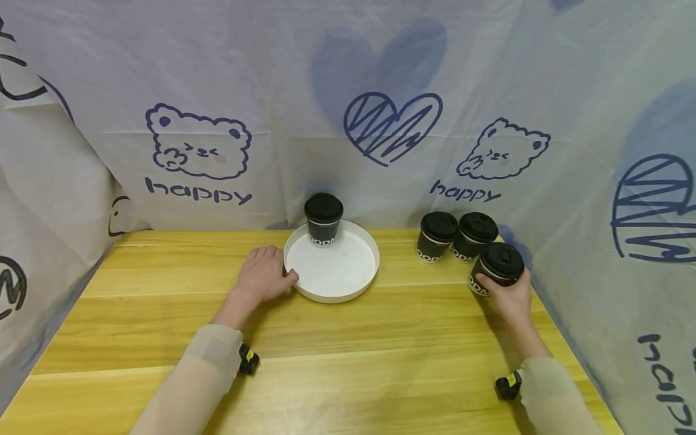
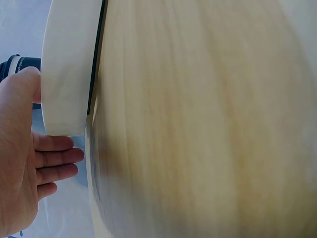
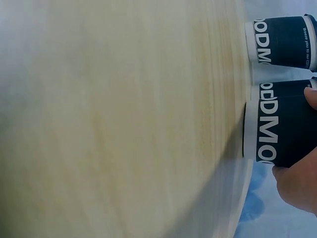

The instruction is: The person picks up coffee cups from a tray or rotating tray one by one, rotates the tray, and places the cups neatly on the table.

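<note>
A round white tray (image 1: pixel 337 279) lies toward the back of the table with one black lidded paper cup (image 1: pixel 323 220) upright on it. At the tray's left edge, my left hand (image 1: pixel 262 275) holds the rim, thumb over the top and fingers along the outer wall. In the left wrist view those fingers (image 2: pixel 57 158) are extended beside the tray's wall (image 2: pixel 69 69). On the right, my right hand (image 1: pixel 510 295) grips another lidded paper cup (image 1: pixel 497 263) around its side. The right wrist view shows that cup's base (image 3: pixel 251 130) close to the tabletop.
Two more lidded cups, one on the left (image 1: pixel 437 237) and one on the right (image 1: pixel 474 235), stand just behind the gripped cup. A printed cloth (image 1: pixel 304 78) hangs behind the wooden table (image 1: pixel 348 374) and along its sides.
</note>
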### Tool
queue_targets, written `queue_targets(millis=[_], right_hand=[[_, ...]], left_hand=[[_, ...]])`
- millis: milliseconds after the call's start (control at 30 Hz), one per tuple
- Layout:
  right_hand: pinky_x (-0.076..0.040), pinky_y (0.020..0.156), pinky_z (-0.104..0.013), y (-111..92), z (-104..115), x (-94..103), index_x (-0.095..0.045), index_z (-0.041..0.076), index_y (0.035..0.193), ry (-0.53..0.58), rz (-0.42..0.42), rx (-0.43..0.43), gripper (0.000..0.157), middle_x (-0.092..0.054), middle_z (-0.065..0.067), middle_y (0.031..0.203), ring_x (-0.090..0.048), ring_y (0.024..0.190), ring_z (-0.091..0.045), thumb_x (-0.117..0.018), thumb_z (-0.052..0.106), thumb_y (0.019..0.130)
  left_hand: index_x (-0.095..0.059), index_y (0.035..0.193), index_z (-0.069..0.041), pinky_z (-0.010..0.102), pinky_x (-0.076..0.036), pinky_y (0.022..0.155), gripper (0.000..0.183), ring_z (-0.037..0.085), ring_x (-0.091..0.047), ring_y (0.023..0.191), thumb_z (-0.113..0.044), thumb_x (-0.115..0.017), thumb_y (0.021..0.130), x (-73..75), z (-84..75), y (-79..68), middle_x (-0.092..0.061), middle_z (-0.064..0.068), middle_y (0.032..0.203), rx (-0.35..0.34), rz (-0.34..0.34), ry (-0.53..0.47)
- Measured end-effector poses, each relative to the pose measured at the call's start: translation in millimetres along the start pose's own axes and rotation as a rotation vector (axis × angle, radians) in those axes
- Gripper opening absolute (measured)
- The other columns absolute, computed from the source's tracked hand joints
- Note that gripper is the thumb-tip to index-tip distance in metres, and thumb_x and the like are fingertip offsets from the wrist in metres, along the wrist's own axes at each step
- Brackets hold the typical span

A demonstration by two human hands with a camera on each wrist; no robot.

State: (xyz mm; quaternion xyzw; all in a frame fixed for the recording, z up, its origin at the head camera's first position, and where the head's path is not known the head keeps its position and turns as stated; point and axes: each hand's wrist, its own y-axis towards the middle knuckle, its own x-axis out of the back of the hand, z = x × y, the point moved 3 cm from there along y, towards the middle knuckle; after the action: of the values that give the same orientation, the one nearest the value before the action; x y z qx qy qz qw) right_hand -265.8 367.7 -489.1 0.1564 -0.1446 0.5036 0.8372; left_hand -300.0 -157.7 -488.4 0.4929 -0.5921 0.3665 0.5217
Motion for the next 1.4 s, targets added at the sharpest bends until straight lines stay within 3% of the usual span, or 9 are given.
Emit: queue_targets(millis=[500,700,933,1200,1400], right_hand=[[-0.032,0.121,-0.050,0,-3,-0.8,-0.021,0.005,0.162,0.008,0.018,-0.010,0.100,-0.040,-0.021,0.157,-0.040,0.145,-0.037,-0.085,0.018,0.085],[-0.020,0.128,-0.047,-1,1,0.6,-0.001,0.014,0.167,0.036,0.022,-0.025,0.117,-0.017,-0.015,0.171,-0.020,0.157,-0.032,-0.084,0.022,0.087],[-0.009,0.129,-0.044,-3,15,7.6,0.002,0.023,0.168,0.002,-0.030,0.050,0.121,-0.005,-0.001,0.175,-0.006,0.160,-0.022,-0.085,0.028,0.085],[-0.013,0.129,-0.047,-6,42,11.5,-0.008,0.030,0.168,-0.024,-0.047,0.183,0.116,-0.011,0.007,0.173,-0.010,0.159,-0.018,-0.086,0.027,0.083],[-0.015,0.129,-0.048,-10,64,3.7,-0.012,0.029,0.167,-0.065,-0.018,0.268,0.111,-0.015,0.005,0.173,-0.014,0.159,-0.019,-0.086,0.027,0.084]], left_hand=[[-0.060,0.119,0.010,0.055,-0.035,0.116,0.059,0.041,-0.052,0.116,-0.043,-0.053,0.094,-1.6,0.2,0.8,-0.059,0.022,0.117,-0.002,-0.011,-0.002],[-0.060,0.119,0.011,0.055,-0.035,0.116,0.059,0.042,-0.052,0.117,-0.043,-0.054,0.094,-1.7,0.9,0.9,-0.059,0.022,0.117,-0.001,-0.011,-0.008],[-0.059,0.119,0.011,0.055,-0.035,0.116,0.060,0.042,-0.052,0.117,-0.044,-0.053,0.095,-1.3,1.3,1.1,-0.059,0.023,0.118,-0.006,-0.010,0.003],[-0.059,0.122,0.012,0.055,-0.034,0.117,0.062,0.043,-0.052,0.120,-0.044,-0.052,0.095,-1.8,0.6,0.8,-0.059,0.024,0.120,-0.005,-0.008,-0.008],[-0.059,0.122,0.012,0.055,-0.034,0.117,0.062,0.043,-0.052,0.120,-0.044,-0.052,0.095,-1.8,0.5,0.3,-0.059,0.024,0.121,-0.002,-0.004,-0.006]])
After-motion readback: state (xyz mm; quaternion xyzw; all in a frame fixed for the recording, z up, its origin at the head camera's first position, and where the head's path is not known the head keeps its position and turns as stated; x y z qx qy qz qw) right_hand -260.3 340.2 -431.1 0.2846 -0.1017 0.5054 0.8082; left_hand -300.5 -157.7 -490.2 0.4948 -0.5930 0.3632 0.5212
